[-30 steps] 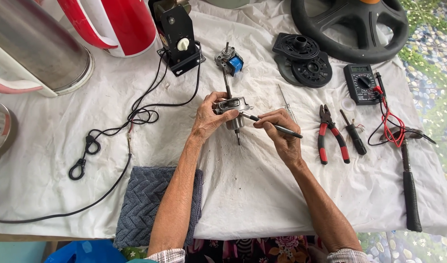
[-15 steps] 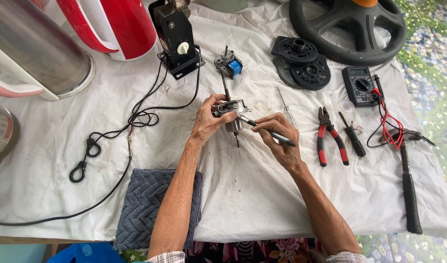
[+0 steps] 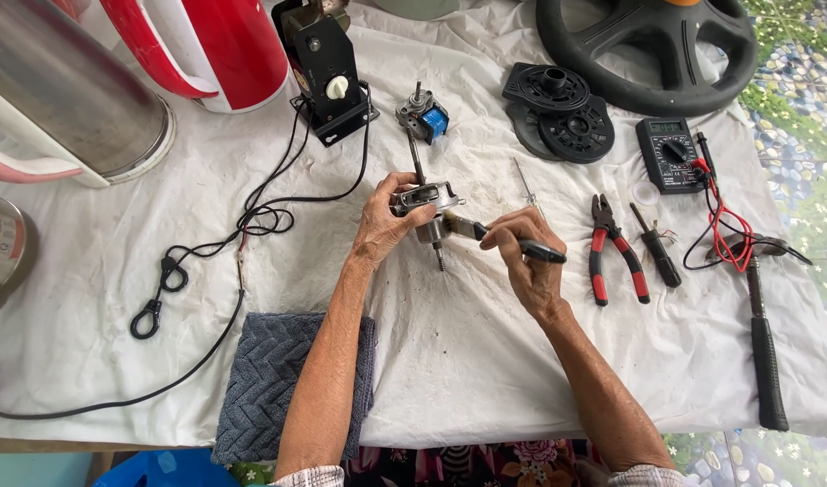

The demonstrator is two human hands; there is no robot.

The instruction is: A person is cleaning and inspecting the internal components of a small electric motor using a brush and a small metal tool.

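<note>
Where both hands meet above the white cloth [image 3: 486, 361], the states are as follows.

Left hand: left hand [image 3: 384, 225] is clenched around a small metal motor [image 3: 424, 200], lifted off the cloth near the table centre.
Motor: grey metal housing with a thin shaft [image 3: 416, 155] projecting away from the person and a short threaded end pointing toward the person.
Right hand: right hand [image 3: 522, 261] grasps a black-handled tool [image 3: 508, 242] — its tip rests against the right side of the motor housing; the exact kind of tip cannot be told.
Second motor: a small motor with a blue part [image 3: 423, 118] lies on the cloth just beyond the shaft.
Switch box: a black box with a white knob [image 3: 328, 77] stands beyond the left hand; its black cord [image 3: 251, 216] runs to the left across the cloth.
Right of the hands: red-handled pliers [image 3: 609, 245], a small black screwdriver [image 3: 652, 248], a multimeter [image 3: 670, 155] with red leads [image 3: 727, 230], a black-handled hammer [image 3: 763, 343].
Far edge: black round plastic parts [image 3: 558, 113] and a large black ring-shaped frame [image 3: 648, 50].
Left side: a red and white appliance body [image 3: 206, 45], a steel cylinder [image 3: 66, 90].
Near edge: a grey knitted towel [image 3: 265, 383] under the left forearm — partly hanging over the table edge.
</note>
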